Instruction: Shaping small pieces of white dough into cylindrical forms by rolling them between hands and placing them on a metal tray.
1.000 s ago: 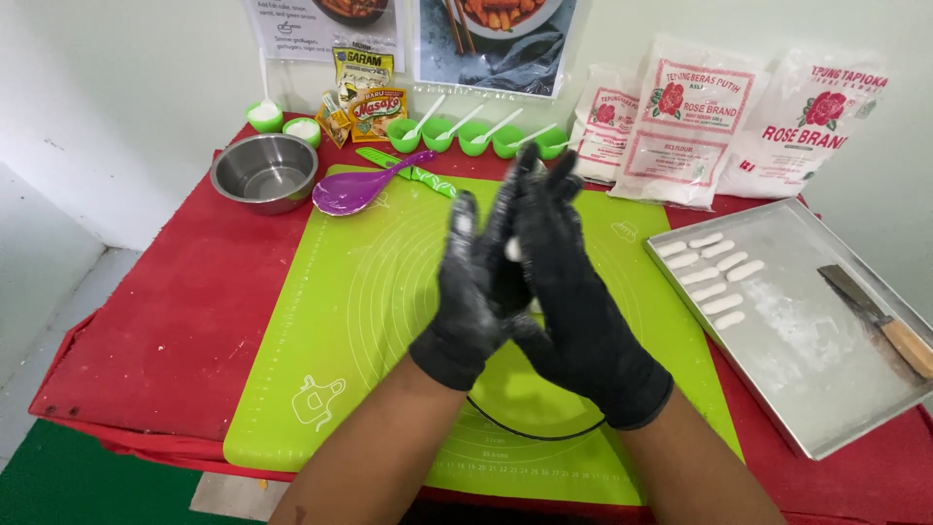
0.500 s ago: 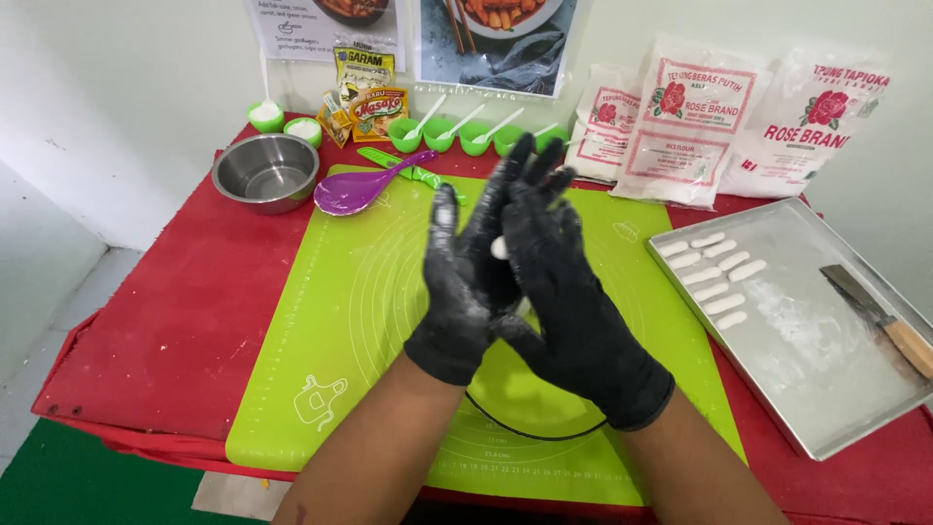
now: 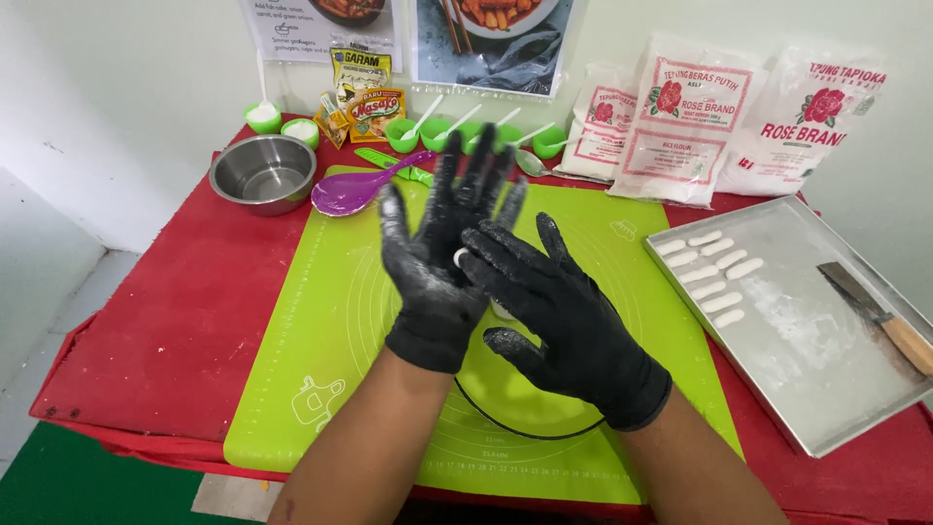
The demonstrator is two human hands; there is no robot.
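left hand [image 3: 432,258]: black glove, fingers spread and pointing up and away, palm turned toward the other hand
right hand [image 3: 554,311]: black glove too, laid across the left palm, fingers flat and angled up-left, thumb sticking out low
contact: palms pressed together, flat, no real grip closed
forearms: both bare, coming up from the bottom edge, converging at the wrists

Black gloves on left hand [image 3: 434,255] and right hand [image 3: 562,311]; white dough [image 3: 461,257] between; lime-green mat [image 3: 321,340], black ring lines; red cloth [image 3: 165,321]; purple spoon [image 3: 355,187] far; silver tray [image 3: 816,340] right, white pieces [image 3: 708,268]
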